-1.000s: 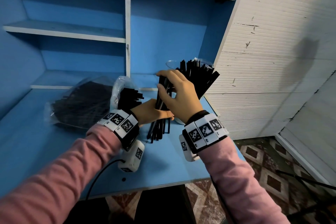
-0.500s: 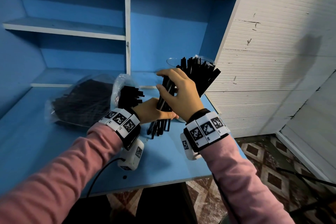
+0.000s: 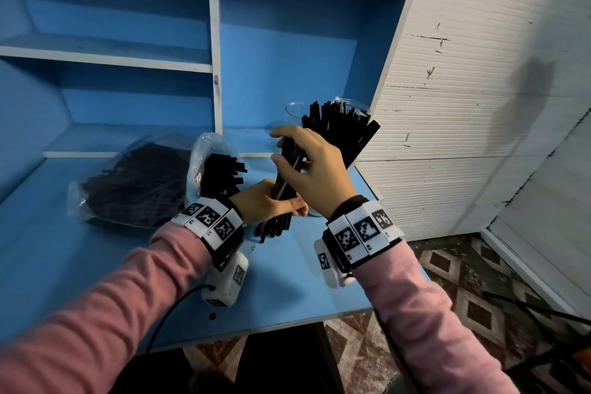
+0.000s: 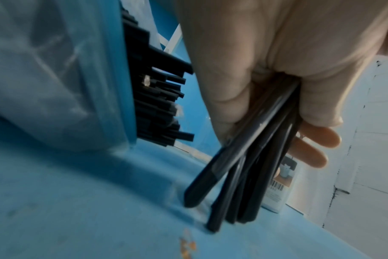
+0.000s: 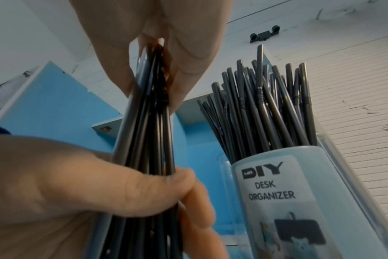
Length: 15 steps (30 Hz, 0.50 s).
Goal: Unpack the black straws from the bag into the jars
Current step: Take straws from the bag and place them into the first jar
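A bundle of black straws (image 3: 281, 201) stands nearly upright on the blue table (image 3: 96, 259), lower ends touching it. My left hand (image 3: 271, 203) grips the bundle low down; my right hand (image 3: 303, 160) holds it higher up. Both grips show in the wrist views, the straws (image 4: 250, 166) under the left hand and the straws (image 5: 148, 140) between both hands. A clear jar (image 5: 288, 201) labelled "DIY DESK ORGANIZER" stands just right of the hands, full of black straws (image 3: 342, 131). The open plastic bag (image 3: 204, 163) lies to the left with straw ends (image 3: 224, 176) sticking out.
A second plastic bag of black straws (image 3: 134, 182) lies further left on the table. Blue shelving (image 3: 214, 41) rises behind. A white ribbed panel (image 3: 463, 105) stands right of the jar. The table's front edge (image 3: 256, 329) is near; patterned floor lies beyond.
Both hands and the held bundle stay almost in place; the bundle has only shifted slightly in the grip, its lower ends still on the table.
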{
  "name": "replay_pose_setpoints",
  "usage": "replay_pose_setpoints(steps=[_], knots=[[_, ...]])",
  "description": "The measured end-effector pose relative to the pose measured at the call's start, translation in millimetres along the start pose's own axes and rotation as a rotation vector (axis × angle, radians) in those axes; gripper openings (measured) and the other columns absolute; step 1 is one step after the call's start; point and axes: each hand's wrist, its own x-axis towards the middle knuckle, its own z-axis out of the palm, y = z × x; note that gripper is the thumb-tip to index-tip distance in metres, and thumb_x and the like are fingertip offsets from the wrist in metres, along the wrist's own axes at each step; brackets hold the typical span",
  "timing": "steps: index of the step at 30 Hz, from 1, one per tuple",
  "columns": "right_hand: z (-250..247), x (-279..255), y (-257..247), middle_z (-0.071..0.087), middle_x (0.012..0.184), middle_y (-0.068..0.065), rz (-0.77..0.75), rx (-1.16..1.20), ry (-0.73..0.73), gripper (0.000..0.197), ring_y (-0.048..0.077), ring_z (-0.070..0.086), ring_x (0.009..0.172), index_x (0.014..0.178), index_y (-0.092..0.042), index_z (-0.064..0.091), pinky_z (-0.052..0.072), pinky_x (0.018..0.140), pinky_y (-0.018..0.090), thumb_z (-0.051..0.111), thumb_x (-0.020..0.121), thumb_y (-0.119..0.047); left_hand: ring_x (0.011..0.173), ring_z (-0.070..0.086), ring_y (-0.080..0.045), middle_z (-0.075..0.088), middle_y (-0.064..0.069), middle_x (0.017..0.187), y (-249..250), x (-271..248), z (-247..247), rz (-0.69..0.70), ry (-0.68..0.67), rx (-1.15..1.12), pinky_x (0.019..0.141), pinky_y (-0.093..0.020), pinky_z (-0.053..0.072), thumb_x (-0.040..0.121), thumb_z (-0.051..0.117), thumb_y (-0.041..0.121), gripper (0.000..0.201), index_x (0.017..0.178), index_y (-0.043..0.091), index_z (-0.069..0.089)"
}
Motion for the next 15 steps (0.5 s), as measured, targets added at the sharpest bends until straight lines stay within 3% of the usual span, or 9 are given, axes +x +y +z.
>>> replay_pose_setpoints(steps=[4, 8, 10, 12, 15], knots=[[-0.8, -0.9, -0.1, 0.064, 0.105, 0.001, 0.035, 0.023, 0.02, 0.031, 0.009, 0.058, 0.1, 0.119, -0.013, 0.062, 0.047, 0.089, 0.017, 0.065, 0.088, -0.015, 0.079, 0.062, 0.013, 0.069, 0.012, 0.088, -0.6, 0.7, -0.3, 0.004, -0.033, 0.013, 0.071, 0.0, 0.04, 0.095, 0.057, 0.02, 0.019, 0.099, 0.005, 0.069], [-3.7, -2.8, -1.0, 0.059, 0.124, -0.004, 0.047, 0.075, 0.029, 0.05, 0.009, 0.058, 0.11, 0.133, -0.021, 0.05, 0.049, 0.096, 0.032, 0.069, 0.086, -0.02, 0.089, 0.066, -0.009, 0.07, -0.002, 0.087, -4.8, 1.9, 1.5, -0.012, -0.022, 0.018, 0.087, -0.019, 0.046, 0.098, 0.053, 0.025, 0.021, 0.086, 0.013, 0.066], [-8.8, -1.9, 0.5, 0.055, 0.13, -0.004, 0.108, 0.11, 0.057, 0.067, 0.012, 0.059, 0.11, 0.137, -0.027, 0.039, 0.05, 0.096, 0.035, 0.075, 0.081, -0.03, 0.083, 0.065, -0.012, 0.065, 0.004, 0.076, -2.2, 1.5, 2.6, -0.004, 0.007, -0.011, 0.086, -0.025, 0.047, 0.099, 0.051, 0.022, 0.024, 0.078, 0.018, 0.061], [-12.0, 0.0, 0.3, 0.061, 0.115, 0.002, 0.239, 0.184, 0.094, 0.077, 0.015, 0.063, 0.099, 0.133, -0.027, 0.035, 0.054, 0.088, 0.038, 0.081, 0.072, -0.039, 0.073, 0.06, -0.011, 0.061, 0.008, 0.071, 0.6, 1.6, 2.3, 0.012, 0.035, -0.081, 0.081, -0.028, 0.046, 0.098, 0.05, 0.02, 0.025, 0.075, 0.018, 0.058], [-15.8, 2.1, -1.0, 0.066, 0.097, 0.002, 0.329, 0.282, 0.066, 0.079, 0.016, 0.066, 0.086, 0.121, -0.021, 0.04, 0.058, 0.077, 0.039, 0.085, 0.062, -0.047, 0.067, 0.053, -0.013, 0.058, -0.006, 0.079, 6.9, -3.5, 1.2, 0.058, 0.044, -0.181, 0.076, -0.035, 0.045, 0.088, 0.055, 0.031, 0.02, 0.07, 0.028, 0.062]])
